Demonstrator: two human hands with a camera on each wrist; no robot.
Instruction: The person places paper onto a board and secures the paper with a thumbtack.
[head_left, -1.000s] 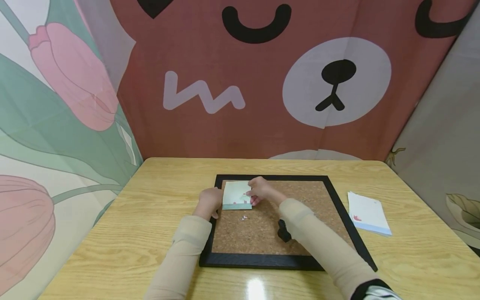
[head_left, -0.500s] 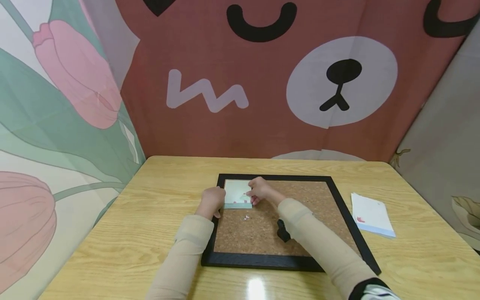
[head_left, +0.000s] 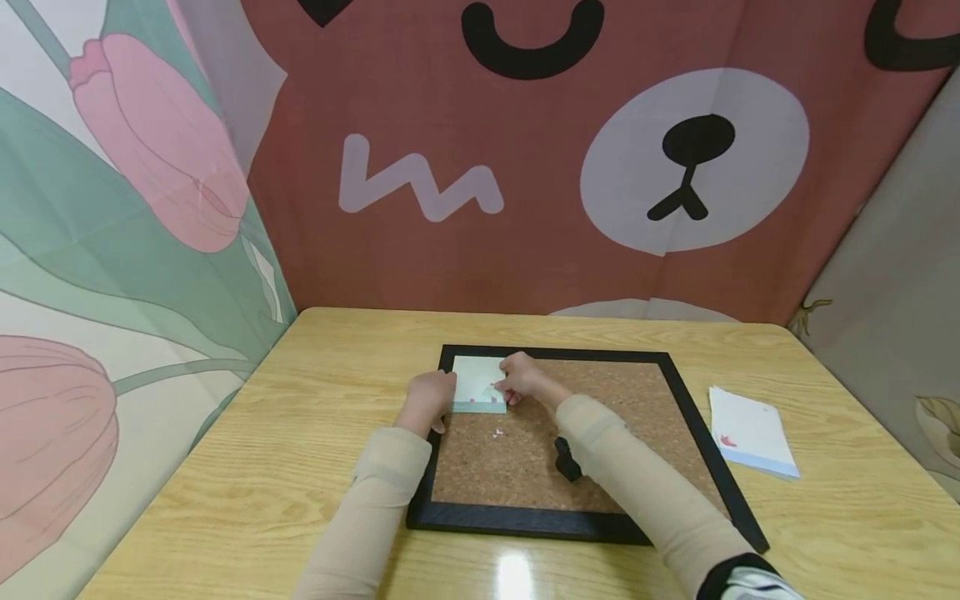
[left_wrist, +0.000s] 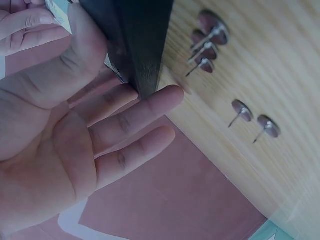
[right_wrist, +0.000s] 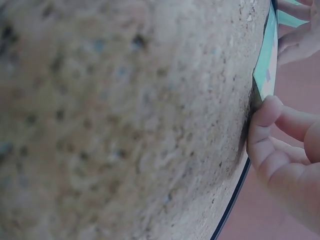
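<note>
A pale note paper [head_left: 480, 383] with a green strip along its near edge and small pink prints lies at the far left of the framed cork board [head_left: 600, 433]. My left hand [head_left: 429, 398] pinches its left edge by the black frame; in the left wrist view, the other fingers [left_wrist: 137, 112] extend straight beside the frame. At the opposite edge, my right hand [head_left: 525, 379] pinches the paper between thumb and fingertips, as the right wrist view shows too. Several flat-headed thumbtacks [left_wrist: 207, 42] lie on the wooden table, points up or tilted, in the left wrist view.
More white note paper [head_left: 752, 432] with a blue strip lies right of the board. Tiny shiny bits [head_left: 498, 433] sit on the cork below the held paper. A black object [head_left: 567, 460] shows beside my right forearm. Printed curtains [head_left: 540, 275] rise behind the table [head_left: 360, 358].
The view has shifted slightly, so the board and papers appear a little farther right. Both hands stay at the note paper's edges; no clear movement of the paper on the board shows.
</note>
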